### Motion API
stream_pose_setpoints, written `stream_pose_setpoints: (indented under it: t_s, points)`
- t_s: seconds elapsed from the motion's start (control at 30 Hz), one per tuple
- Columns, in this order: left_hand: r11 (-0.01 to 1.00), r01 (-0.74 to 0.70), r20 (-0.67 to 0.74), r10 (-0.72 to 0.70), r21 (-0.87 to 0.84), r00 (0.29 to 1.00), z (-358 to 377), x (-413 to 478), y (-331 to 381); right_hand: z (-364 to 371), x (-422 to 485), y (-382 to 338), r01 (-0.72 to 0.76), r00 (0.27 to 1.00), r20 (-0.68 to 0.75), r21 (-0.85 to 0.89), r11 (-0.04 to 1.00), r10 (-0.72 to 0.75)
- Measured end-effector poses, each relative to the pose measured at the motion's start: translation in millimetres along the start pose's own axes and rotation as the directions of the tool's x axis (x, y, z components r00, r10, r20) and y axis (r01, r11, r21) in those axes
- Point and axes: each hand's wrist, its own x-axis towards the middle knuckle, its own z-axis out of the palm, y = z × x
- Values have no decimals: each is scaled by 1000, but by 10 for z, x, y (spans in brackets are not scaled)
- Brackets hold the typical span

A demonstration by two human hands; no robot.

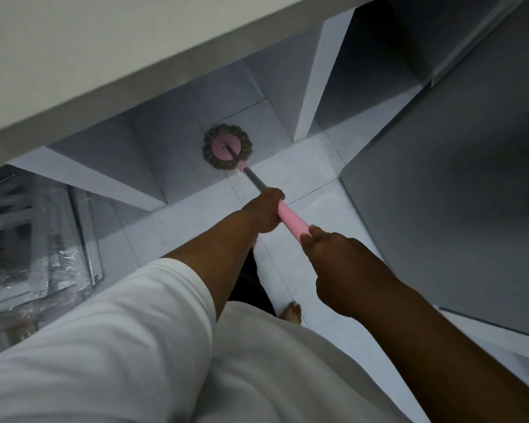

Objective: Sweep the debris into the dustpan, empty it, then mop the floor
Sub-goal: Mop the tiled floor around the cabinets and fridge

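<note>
Mopping stage, judged from tool in use; no dustpan or debris visible. Spin mop head (227,147), round with pink disc and grey fringe, lies flat on the tiled floor (312,166), far centre, pushed under a white counter (74,65) between its two support panels. Handle slopes low, probably so the head reaches into the recess. Left hand (264,210) is closed around the pink grip (290,220) at its far end, arm extended nearly straight. Right hand (333,254) is wrapped round the near end of the grip, wrist bent downward. Plastic-wrapped items (34,239) lie near left. One bare foot (292,312) stands on the tiles below the hands.
</note>
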Motion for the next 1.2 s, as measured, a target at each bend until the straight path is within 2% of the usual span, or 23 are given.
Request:
stream_pose_setpoints:
  t_s: [0.13, 0.2, 0.3, 0.33, 0.43, 0.47, 0.53, 0.63, 0.67, 0.77, 0.9, 0.93, 1.03, 1.1, 1.13, 1.2]
  points:
    - [998, 43, -3, -43, -55, 999, -495, 421, -290, -257, 621, -95, 18, 999, -33, 31, 999, -17]
    - [949, 127, 8, -130, -289, 991, -772, 675, -453, -392, 987, -149, 34, 998, -52, 50, 998, -31]
    - [881, 241, 11, -260, -406, 966, -1207, 1060, -691, -568, 1568, -232, 42, 996, -85, 42, 998, -38]
    - [796, 301, 48, -325, -526, 945, -1351, 1161, -753, -620, 1756, -263, 43, 995, -90, 44, 998, -39]
    - [706, 385, 78, -425, -594, 902, -1708, 1487, -974, -752, 2247, -352, 44, 993, -111, 60, 997, -38]
    - [633, 407, 103, -460, -659, 882, -1801, 1587, -1041, -779, 2379, -374, 50, 991, -125, 66, 997, -41]
    - [571, 420, 107, -499, -705, 860, -1937, 1736, -1116, -796, 2601, -399, 57, 987, -152, 91, 994, -43]
    - [622, 436, 64, -527, -650, 847, -2022, 1757, -1116, -750, 2751, -402, 25, 990, -140, 216, 976, 6]
    - [578, 440, 77, -544, -687, 835, -2009, 1751, -1113, -726, 2746, -405, 28, 991, -137, 226, 974, 3]
    - [661, 442, 40, -530, -607, 847, -1908, 1645, -1056, -666, 2592, -421, 61, 986, -164, 163, 985, -33]
    - [862, 345, -48, -389, -371, 920, -1662, 1324, -951, -571, 2207, -402, 75, 986, -157, 87, 993, -61]
    - [861, 366, 9, -388, -354, 922, -1611, 1246, -894, -541, 2124, -392, 79, 986, -155, 76, 994, -66]
    - [929, 294, 15, -298, -223, 954, -1284, 894, -745, -430, 1655, -370, 94, 986, -146, 45, 995, -87]
    - [962, 241, -61, -251, -129, 966, -1054, 692, -641, -318, 1315, -342, 100, 986, -136, 38, 994, -94]
    - [969, 218, -78, -228, -116, 971, -936, 563, -599, -258, 1142, -326, 100, 987, -127, 36, 994, -94]
    - [971, 180, -23, -185, -157, 982, -653, 285, -488, -123, 799, -289, 105, 989, -109, 32, 994, -101]
